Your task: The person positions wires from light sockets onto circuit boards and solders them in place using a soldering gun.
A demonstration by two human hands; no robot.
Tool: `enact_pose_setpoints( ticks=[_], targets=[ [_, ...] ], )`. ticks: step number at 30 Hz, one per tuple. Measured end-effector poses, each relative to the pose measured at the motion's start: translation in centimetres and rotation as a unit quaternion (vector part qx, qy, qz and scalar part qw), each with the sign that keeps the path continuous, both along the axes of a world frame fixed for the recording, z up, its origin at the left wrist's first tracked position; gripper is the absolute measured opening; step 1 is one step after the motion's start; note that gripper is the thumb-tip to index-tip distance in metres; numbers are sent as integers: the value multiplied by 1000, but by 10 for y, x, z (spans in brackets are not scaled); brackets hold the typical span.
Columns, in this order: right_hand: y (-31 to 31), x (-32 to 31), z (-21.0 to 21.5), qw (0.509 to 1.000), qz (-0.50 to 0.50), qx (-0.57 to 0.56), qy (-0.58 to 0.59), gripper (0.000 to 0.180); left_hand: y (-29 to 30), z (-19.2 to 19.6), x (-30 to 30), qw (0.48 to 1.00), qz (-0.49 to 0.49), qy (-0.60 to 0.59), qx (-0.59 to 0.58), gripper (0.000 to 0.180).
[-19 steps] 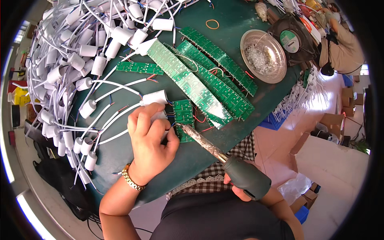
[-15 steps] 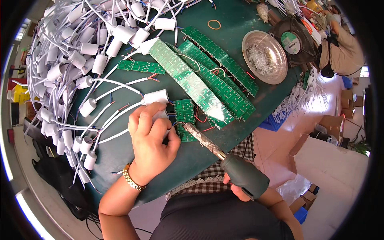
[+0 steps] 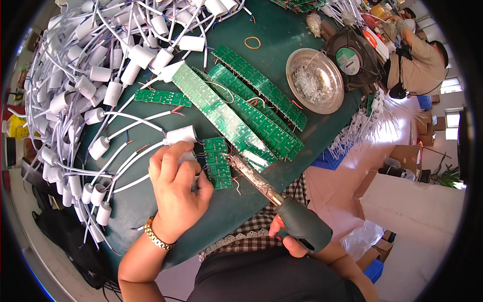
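Note:
My left hand (image 3: 177,187) is closed round a white cylindrical cable end (image 3: 188,155), mostly hidden by the fingers. Just beyond it lies a second white cylinder (image 3: 181,135) on its cable. Thin wires run from these to a small panel of green circuit boards (image 3: 217,158) lying on the table. My right hand (image 3: 292,238) grips a soldering iron (image 3: 304,225) by its dark handle. The iron's crusted metal tip is at the panel's right edge, by a few thin wires; whether it touches cannot be made out.
Long green circuit board strips (image 3: 224,116) overlap beyond the small panel. White cables with cylinders (image 3: 100,74) heap up at the left. A metal bowl (image 3: 329,83) with clear bits and a black fan (image 3: 352,59) stand at the far right. Another person (image 3: 421,65) sits beyond.
The whole view has shifted, so the table's things sit further left. The iron's tip has moved from the panel's middle to its right edge. Both hands keep their hold.

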State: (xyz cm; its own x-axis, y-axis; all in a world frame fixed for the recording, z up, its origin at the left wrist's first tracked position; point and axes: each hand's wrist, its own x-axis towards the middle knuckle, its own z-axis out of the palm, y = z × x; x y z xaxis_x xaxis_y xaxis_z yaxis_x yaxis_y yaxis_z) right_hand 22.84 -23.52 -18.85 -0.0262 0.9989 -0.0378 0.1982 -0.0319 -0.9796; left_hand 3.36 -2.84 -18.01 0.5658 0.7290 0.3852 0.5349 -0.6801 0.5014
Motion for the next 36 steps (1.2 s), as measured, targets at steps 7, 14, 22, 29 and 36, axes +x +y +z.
enact_pose_setpoints(
  ticks=[7, 14, 22, 29, 36],
  targets=[
    [1, 1, -8, 993, 10, 58, 104, 44, 0, -2, 0, 1000, -1, -6, 8, 25],
    [3, -2, -10, 989, -19, 71, 127, 49, 0, 0, -2, 1000, -1, 2, 8, 25],
    [5, -11, -2, 991, -55, -6, 121, 48, 4, -1, -11, 998, -47, -35, -20, 22],
    [-2, -7, -7, 992, -54, -25, 113, 47, 4, 2, -6, 998, -49, -20, -28, 22],
    [-9, 5, -3, 991, 34, 8, -128, 43, 4, 3, -3, 999, -30, -19, -23, 24]
  ],
)
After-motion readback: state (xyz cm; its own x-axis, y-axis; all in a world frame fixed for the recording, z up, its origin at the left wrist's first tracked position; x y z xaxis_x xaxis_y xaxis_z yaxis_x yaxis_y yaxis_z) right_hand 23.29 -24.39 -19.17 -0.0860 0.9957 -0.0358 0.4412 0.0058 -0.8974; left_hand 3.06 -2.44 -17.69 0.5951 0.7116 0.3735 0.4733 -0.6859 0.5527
